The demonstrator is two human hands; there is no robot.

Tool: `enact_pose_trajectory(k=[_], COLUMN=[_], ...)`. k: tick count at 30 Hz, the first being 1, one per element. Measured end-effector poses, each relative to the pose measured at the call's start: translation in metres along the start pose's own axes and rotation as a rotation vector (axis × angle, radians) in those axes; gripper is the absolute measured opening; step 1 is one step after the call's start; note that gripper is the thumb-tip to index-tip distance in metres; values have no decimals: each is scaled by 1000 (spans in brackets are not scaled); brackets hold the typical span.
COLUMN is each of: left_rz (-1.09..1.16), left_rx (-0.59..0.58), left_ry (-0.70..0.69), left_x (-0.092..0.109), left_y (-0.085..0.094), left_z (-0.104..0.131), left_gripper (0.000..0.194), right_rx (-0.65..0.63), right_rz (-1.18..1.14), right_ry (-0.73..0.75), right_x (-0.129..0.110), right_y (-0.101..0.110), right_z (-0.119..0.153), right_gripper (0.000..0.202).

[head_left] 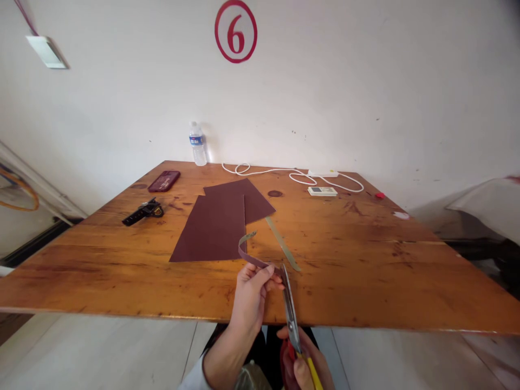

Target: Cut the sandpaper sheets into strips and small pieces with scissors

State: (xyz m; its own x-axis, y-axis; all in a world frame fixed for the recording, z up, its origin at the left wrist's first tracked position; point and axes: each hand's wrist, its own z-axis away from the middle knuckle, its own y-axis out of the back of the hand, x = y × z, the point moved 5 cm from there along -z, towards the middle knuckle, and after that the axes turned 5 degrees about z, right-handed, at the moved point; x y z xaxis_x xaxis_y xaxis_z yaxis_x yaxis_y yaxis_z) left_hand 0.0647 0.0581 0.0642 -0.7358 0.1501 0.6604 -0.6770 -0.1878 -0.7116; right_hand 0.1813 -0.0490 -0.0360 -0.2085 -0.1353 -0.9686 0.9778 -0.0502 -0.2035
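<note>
My left hand (257,287) pinches a narrow maroon strip (252,260) near its right end; the strip's free end curls up to the left, showing a grey-green underside. In my right hand (303,363) are scissors (290,306) with red and yellow handles, their blades pointing up beside my left fingertips at the strip's end. Two maroon sheets (213,230) lie overlapping beyond my hands. Another thin strip (283,244), grey-green side up, rests on the wooden table (365,281) to their right.
A maroon phone (164,181) and a black strap-like item (143,212) lie at the left. A water bottle (197,143) stands by the wall. At the back right are a white cable (268,171), a power strip (323,174), a small white box (322,191) and a red piece (379,195).
</note>
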Motion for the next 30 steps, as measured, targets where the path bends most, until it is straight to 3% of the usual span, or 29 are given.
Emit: enact_pose_trajectory(k=[7,30], left_rz=[12,22], left_rx=[10,18], left_ry=[4,8], left_x=[-1,-1], left_y=[0,-2], left_z=[0,0], left_gripper=[27,28], right_rx=[63,1], right_rz=[-85,-89], right_ry=[-61,23], right_x=[4,7], right_y=[1,-3], right_z=[-2,1], right_gripper=[59,53])
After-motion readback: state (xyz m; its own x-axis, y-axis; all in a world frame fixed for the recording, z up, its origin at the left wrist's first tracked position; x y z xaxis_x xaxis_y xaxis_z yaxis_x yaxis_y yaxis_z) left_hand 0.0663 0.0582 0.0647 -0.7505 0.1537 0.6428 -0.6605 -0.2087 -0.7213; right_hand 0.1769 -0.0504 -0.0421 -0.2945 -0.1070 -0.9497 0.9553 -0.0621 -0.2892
